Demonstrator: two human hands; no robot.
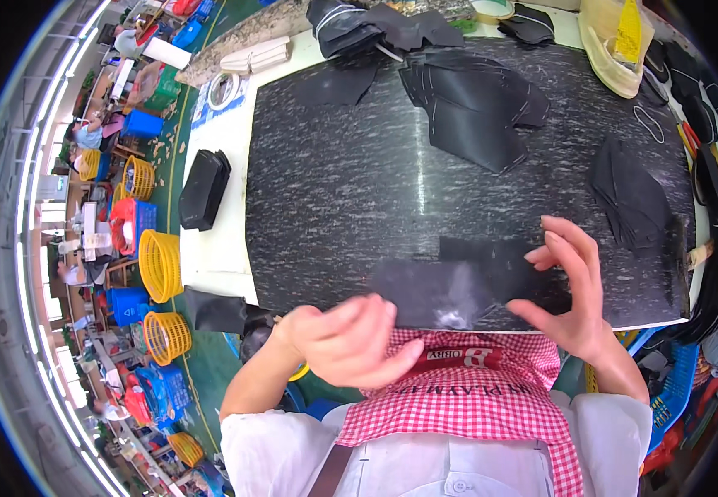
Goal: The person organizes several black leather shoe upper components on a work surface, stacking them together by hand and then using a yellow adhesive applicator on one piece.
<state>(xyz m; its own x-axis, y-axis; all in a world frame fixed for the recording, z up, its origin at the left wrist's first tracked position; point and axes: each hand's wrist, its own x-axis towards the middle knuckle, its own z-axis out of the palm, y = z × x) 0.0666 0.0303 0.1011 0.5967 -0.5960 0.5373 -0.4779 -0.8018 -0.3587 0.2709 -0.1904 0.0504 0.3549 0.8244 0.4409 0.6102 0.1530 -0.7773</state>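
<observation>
A flat black cut piece [425, 290] of leather-like sheet lies at the near edge of the dark speckled work board [334, 182], overlapping another dark piece to its right. My left hand [346, 340] is beside its near left corner, fingers curled and thumb stretched out, smeared by motion; whether it pinches anything I cannot make out. Over the right end of the pieces my right hand [570, 290] is open, thumb and fingers spread in a wide curve. Its thumb tip is close to the sheet's right edge.
Fanned black cut pieces [475, 99] lie at the board's far middle, with another pile [628, 195] at right. A black stack [206, 190] and a tape roll [224, 91] are on the left. Far right stands a cream container [611, 62]. Yellow baskets [160, 265] stand beyond the table.
</observation>
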